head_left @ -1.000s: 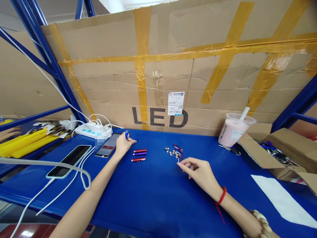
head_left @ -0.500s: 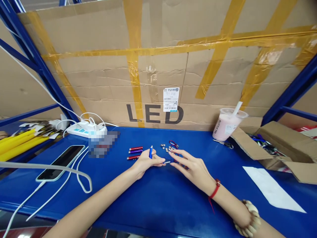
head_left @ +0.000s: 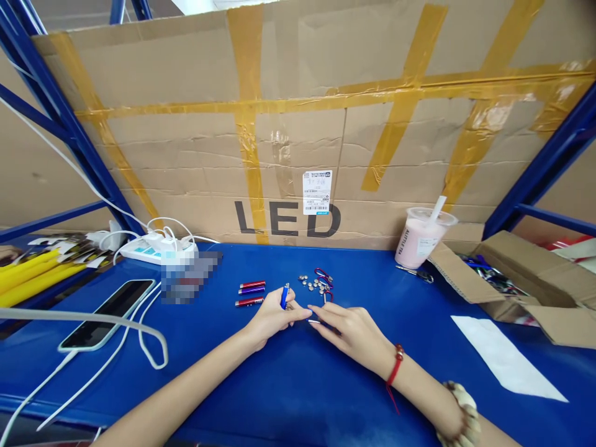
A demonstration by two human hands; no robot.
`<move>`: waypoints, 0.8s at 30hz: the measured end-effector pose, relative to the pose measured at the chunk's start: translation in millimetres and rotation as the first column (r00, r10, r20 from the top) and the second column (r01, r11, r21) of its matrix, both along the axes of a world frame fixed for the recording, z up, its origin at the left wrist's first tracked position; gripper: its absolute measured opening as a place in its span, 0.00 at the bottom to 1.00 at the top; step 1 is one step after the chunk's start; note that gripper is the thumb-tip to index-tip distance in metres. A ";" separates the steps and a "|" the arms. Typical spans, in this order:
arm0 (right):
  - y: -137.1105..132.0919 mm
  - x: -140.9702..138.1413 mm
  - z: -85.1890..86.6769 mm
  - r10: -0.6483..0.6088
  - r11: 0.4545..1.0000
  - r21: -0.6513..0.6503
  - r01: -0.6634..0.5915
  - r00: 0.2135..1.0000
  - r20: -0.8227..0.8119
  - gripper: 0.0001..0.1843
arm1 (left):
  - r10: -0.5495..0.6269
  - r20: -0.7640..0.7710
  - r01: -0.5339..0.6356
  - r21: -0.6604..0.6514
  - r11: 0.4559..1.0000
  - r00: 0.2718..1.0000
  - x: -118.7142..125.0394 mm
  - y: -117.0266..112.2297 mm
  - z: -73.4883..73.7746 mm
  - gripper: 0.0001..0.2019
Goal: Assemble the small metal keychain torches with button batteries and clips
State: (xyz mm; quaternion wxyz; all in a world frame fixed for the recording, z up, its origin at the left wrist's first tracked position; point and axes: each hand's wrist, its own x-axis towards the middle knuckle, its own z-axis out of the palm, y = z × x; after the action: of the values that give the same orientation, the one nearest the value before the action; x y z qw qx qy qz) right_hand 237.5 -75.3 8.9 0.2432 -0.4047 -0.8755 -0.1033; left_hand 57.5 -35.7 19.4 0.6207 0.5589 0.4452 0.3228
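My left hand [head_left: 267,318] is closed around a small blue metal tube [head_left: 284,297], like a mini flashlight, whose narrow end sticks up above the fingers. The fingertips of my right hand [head_left: 351,329] meet my left thumb in a pinch. Something small and pale shows between them, too small to name. Just beyond the hands lie several button cells [head_left: 316,284] and a red carabiner clip [head_left: 323,274]. Left of them rest two red tubes [head_left: 249,302] and a purple tube [head_left: 251,290] of similar shape.
At the left are a phone [head_left: 107,315], white cables and a power strip [head_left: 156,247]. A pink drink cup [head_left: 421,239] stands at the back right. An open cardboard box [head_left: 531,273] and white paper [head_left: 507,357] lie right. Taped cardboard [head_left: 200,167] walls the back.
My right fingertips have come in against my left thumb, and less of the small blue and silvery piece between the hands shows. The head view has shifted slightly.
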 end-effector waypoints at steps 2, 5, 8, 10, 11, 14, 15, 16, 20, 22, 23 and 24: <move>-0.3 -1.4 -0.6 -0.006 0.999 0.032 0.005 0.999 0.049 0.16 | 0.002 -0.011 -0.002 -0.023 1.000 1.000 0.1 -0.4 1.2 0.25; 0.4 -2.2 -1.6 0.000 0.996 0.093 -0.008 0.996 0.087 0.15 | 0.009 -0.013 -0.010 -0.016 1.000 1.000 1.2 -1.8 2.5 0.25; 2.4 -2.1 -3.2 0.001 0.979 0.200 -0.028 0.991 0.132 0.16 | 0.038 -0.009 -0.038 -0.006 0.999 0.999 3.2 -3.1 1.1 0.25; 4.5 -2.0 -4.6 0.003 0.967 0.253 -0.043 0.988 0.156 0.17 | 0.050 -0.017 -0.050 -0.012 0.999 0.999 4.6 -3.0 -1.6 0.25; 5.6 -1.9 -5.4 0.008 0.964 0.261 -0.051 0.987 0.164 0.17 | 0.054 -0.022 -0.054 -0.008 0.998 0.998 5.1 -2.6 -3.3 0.24; 9.0 -1.7 -7.3 0.041 0.968 0.239 -0.081 0.985 0.167 0.16 | 0.055 -0.040 -0.054 0.031 0.998 0.998 6.0 -0.7 -9.0 0.24; 10.0 -1.5 -7.9 0.053 0.970 0.225 -0.089 0.985 0.161 0.16 | 0.051 -0.050 -0.049 0.049 0.998 0.997 6.2 0.0 -10.8 0.23; 10.9 -1.4 -8.5 0.062 0.972 0.213 -0.094 0.986 0.153 0.16 | 0.047 -0.059 -0.043 0.072 0.996 0.997 6.3 0.6 -12.2 0.23; 12.8 -0.8 -9.7 0.088 0.976 0.189 -0.109 0.990 0.114 0.17 | 0.020 -0.081 -0.008 0.146 0.989 0.997 7.0 1.5 -13.9 0.20; 13.0 -0.6 -8.8 0.094 0.979 0.173 -0.109 0.991 0.093 0.17 | 0.017 -0.086 -0.003 0.151 0.989 0.996 7.4 1.1 -12.1 0.19; 13.0 -0.5 -8.1 0.095 0.980 0.168 -0.108 0.992 0.083 0.17 | 0.015 -0.087 -0.002 0.152 0.988 0.996 7.7 0.7 -10.9 0.19; 12.9 -0.4 -7.2 0.093 0.980 0.167 -0.105 0.993 0.074 0.18 | 0.015 -0.084 -0.002 0.157 0.988 0.996 7.9 0.2 -9.7 0.18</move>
State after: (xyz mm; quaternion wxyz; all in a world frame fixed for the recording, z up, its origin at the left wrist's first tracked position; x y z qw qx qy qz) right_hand 237.2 -62.4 1.7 0.2527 -0.3345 -0.8900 -0.1792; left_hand 65.3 -35.4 9.8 0.5540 0.6172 0.4467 0.3357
